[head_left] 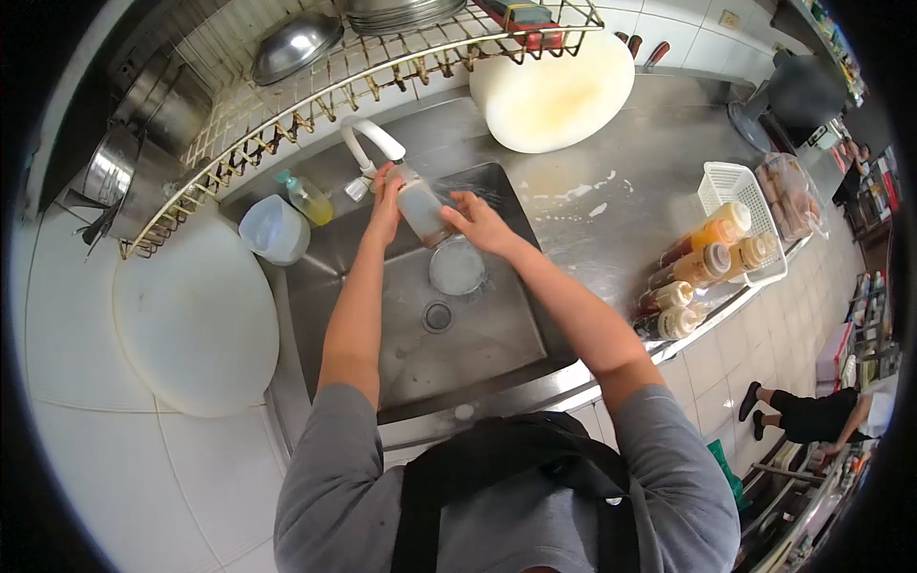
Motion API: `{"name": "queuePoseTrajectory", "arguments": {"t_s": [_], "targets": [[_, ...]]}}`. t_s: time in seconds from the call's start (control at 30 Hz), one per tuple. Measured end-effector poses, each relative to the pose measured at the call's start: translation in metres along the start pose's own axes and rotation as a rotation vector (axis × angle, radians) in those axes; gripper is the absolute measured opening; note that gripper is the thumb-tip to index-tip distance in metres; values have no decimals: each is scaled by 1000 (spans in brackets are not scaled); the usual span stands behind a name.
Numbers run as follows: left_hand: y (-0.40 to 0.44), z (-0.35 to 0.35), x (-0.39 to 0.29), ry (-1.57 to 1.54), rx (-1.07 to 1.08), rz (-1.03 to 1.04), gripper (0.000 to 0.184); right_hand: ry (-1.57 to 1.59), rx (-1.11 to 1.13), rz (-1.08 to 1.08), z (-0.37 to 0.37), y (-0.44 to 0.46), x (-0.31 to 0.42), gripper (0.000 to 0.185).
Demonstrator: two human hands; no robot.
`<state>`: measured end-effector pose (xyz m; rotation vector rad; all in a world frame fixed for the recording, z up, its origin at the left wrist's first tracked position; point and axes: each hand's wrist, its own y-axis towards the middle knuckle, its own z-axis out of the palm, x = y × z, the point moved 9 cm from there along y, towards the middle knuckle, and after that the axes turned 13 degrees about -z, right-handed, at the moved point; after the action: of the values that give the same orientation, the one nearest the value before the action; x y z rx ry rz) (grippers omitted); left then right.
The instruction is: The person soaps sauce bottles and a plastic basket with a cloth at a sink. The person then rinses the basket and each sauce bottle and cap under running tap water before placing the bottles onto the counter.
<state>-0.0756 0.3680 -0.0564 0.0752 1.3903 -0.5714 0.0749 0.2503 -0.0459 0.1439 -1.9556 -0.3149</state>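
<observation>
The left hand (385,207) is clamped on a translucent container (420,208), tilted below the white faucet (380,139) and over the sink (411,368). The right hand (482,227) is at its lower end; its grip cannot be determined. A round vessel (458,268) sits near the drain (437,316).

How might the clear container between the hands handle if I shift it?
The container is probably slippery: it is held under the tap, with spray beside it. Its see-through walls suggest plastic, likely light when empty; the murky look may mean liquid inside, adding weight.
</observation>
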Motion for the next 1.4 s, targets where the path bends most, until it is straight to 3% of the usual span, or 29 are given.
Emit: {"name": "queuePoseTrajectory", "arguments": {"t_s": [0.07,0.13,0.17,0.23,0.27,0.33,0.4,0.47,0.53,0.57,0.73,0.8,0.87,0.97,1.03,1.1,1.13,1.17,1.23,1.33,1.4], "targets": [[5,3,1,-11,12,9,60,99,-71,115,17,3,-16,68],[14,1,1,-24,26,16,61,441,-18,418,43,-8,-23,81],[20,1,1,-94,47,13,54,438,-23,424,46,-8,-18,81],[25,2,-1,-167,70,6,47,820,57,537,74,-13,-17,77],[25,6,-6,-178,131,44,42,819,55,539,76,-13,-18,77],[23,10,-17,-188,192,84,37,1001,30,576,85,-13,-24,65],[19,23,-24,-180,327,62,32,992,29,590,84,-18,-27,62],[16,31,-24,-146,333,35,31,982,31,607,78,-25,-24,60],[10,45,-18,-110,339,11,30,878,38,394,61,-21,-18,57],[2,57,-10,-138,372,-17,32,966,96,392,55,-25,-15,58],[-57,112,-4,-171,530,-52,53,1056,309,243,20,-61,6,68],[-85,139,-9,-99,756,-111,67,1008,517,259,21,-80,3,73],[-85,146,-6,-81,754,-95,76,896,460,296,14,-80,24,72],[-79,148,-10,56,609,14,76,418,227,118,-11,-66,44,60],[-59,134,3,212,390,11,81,300,124,154,-6,-68,20,60],[-56,134,2,152,350,40,83,94,7,188,-15,-68,16,58],[-59,129,4,87,311,51,85,99,5,190,-19,-71,19,58],[-63,126,8,91,310,44,85,401,75,277,-10,-80,16,57],[-85,149,0,62,641,30,88,870,223,347,2,-93,22,58],[-97,153,-1,-144,679,-121,89,921,243,356,10,-96,26,60],[-94,150,-1,-117,630,-125,92,827,208,331,8,-94,27,59]]}}
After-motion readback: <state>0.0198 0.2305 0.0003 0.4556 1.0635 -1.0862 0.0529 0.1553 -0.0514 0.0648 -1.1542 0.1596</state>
